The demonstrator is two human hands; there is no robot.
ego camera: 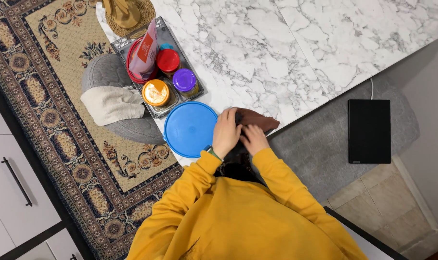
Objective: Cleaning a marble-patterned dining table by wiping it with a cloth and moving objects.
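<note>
A brown cloth (pixel 260 120) lies at the near edge of the white marble counter (pixel 286 53). My left hand (pixel 226 132) curls over its left end, where a dark part shows. Just right of it, my right hand (pixel 254 139) holds the cloth's near edge with fingers pointing away from me. Both sleeves are yellow. A round blue lid (pixel 190 129) sits on the counter, touching my left hand's side.
A grey metal tray (pixel 179 39) holds jars with red (pixel 168 60), purple (pixel 184 80) and orange (pixel 156 92) lids, plus red plates and a packet. A grey pouf (pixel 106 72) carries a white towel. A black tablet (pixel 369 131) lies on a grey seat at right. A patterned rug covers the floor.
</note>
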